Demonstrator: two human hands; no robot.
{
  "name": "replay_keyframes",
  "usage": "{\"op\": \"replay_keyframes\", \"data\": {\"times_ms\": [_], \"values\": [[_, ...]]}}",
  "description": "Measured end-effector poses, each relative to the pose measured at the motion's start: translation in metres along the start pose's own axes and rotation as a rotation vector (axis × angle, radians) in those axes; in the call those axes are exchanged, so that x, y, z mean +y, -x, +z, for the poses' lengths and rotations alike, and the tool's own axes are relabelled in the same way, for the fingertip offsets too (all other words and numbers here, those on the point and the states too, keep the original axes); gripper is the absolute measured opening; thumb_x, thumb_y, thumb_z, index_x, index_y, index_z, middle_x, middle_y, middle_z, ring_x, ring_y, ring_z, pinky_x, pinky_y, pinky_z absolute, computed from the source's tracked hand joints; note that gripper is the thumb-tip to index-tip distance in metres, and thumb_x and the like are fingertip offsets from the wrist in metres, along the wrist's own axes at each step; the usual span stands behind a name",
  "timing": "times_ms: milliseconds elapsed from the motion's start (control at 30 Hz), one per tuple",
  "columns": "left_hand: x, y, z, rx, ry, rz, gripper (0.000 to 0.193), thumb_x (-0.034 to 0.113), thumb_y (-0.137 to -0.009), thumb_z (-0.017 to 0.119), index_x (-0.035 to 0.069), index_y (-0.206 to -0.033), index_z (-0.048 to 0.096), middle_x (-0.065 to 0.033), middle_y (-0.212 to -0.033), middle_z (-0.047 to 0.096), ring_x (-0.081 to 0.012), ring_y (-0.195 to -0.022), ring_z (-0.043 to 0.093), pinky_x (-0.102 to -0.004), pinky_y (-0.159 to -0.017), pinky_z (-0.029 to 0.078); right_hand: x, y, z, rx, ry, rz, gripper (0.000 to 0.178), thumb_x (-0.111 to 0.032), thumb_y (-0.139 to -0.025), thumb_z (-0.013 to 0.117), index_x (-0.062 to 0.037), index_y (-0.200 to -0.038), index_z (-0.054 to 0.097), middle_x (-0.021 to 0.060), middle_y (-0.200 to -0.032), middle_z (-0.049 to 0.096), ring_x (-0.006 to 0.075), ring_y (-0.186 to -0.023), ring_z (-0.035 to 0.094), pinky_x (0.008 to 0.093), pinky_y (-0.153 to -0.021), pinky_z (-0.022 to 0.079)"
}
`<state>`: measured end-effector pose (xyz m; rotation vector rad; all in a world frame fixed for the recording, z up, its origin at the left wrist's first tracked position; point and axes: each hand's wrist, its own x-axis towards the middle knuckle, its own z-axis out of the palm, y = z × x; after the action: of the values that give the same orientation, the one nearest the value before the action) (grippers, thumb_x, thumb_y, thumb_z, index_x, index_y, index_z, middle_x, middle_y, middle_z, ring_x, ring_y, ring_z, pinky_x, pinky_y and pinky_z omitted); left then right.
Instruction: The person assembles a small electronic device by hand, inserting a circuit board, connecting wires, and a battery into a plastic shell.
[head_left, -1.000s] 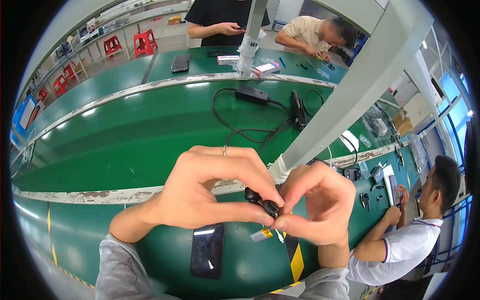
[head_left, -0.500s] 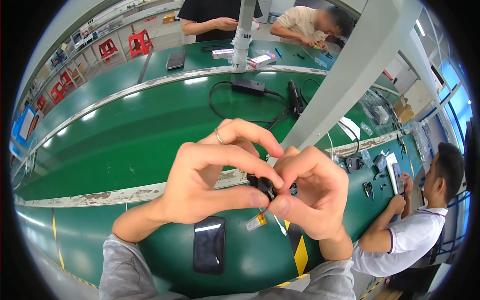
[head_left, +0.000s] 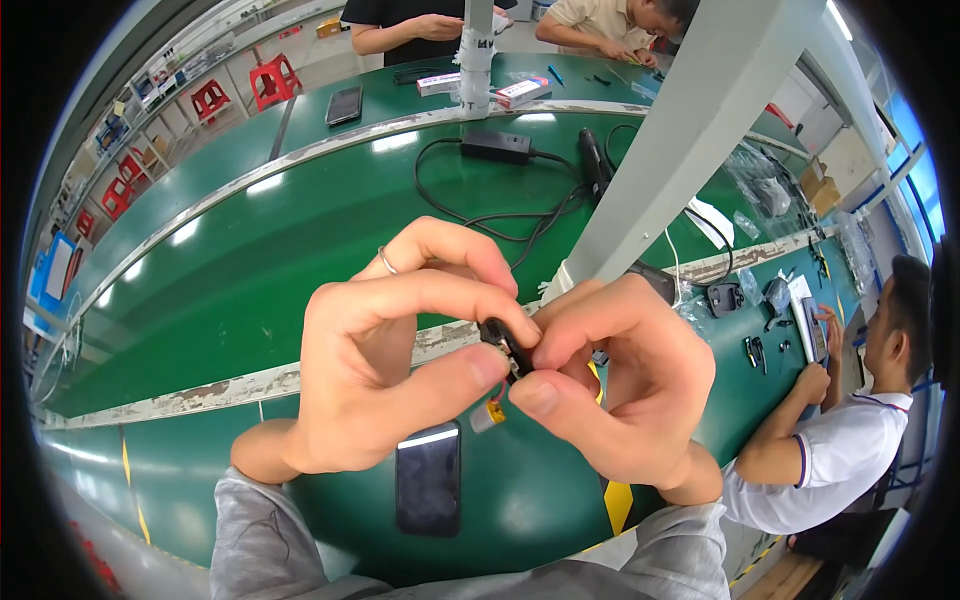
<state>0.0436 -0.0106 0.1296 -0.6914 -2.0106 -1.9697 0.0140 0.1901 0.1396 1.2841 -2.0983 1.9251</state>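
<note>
Between my hands is a small black plastic device casing (head_left: pixel 508 345), tilted, with bits of its inside showing along one edge. My left hand (head_left: pixel 375 365) pinches its left side between thumb and index finger. From the right, my right hand (head_left: pixel 630 385) grips the other edge with thumb and bent fingers, hiding part of it. A small silver battery pack (head_left: pixel 488 415) with yellow tape hangs below the casing on a thin red wire. Under my hands, a black smartphone (head_left: pixel 428 485) lies on the green bench (head_left: pixel 340 525).
Beyond a worn ledge lie a black power adapter (head_left: pixel 497 146) with its cable and a black cylindrical tool (head_left: pixel 594 165). A grey post (head_left: pixel 690 130) slants across on the right. A co-worker in white (head_left: pixel 845 450) sits there, beside small black parts (head_left: pixel 754 352). Two people work across the bench.
My hands have moved left and slightly up with the casing, and the hanging battery has moved with them. The casing is turned a little differently. The view has shifted slightly.
</note>
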Motion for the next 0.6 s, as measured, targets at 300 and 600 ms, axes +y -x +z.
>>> {"op": "replay_keyframes", "data": {"times_ms": [300,600], "values": [[-0.002,0.003,-0.005,0.021,0.352,-0.065,0.024,0.009,-0.091,0.058,-0.008,-0.105,0.067,-0.0192,-0.120,0.057,-0.0208,-0.103,0.056,-0.0358,-0.093,0.047,0.004,0.005,0.007,-0.022,-0.012,-0.091,0.036,0.004,-0.078,0.077,0.0067,-0.107,0.055,0.0154,-0.095,0.066,0.0068,-0.058,0.057,0.0192,-0.051,0.040],[-0.006,0.006,0.005,0.023,0.407,-0.089,0.027,0.013,-0.091,0.054,-0.009,-0.103,0.065,-0.0218,-0.120,0.058,-0.0251,-0.109,0.058,-0.0382,-0.096,0.045,0.012,0.008,0.012,0.044,0.036,-0.178,0.034,0.005,-0.079,0.078,0.0099,-0.105,0.057,0.0162,-0.091,0.066,0.0102,-0.059,0.065,0.0193,-0.047,0.045]]}}
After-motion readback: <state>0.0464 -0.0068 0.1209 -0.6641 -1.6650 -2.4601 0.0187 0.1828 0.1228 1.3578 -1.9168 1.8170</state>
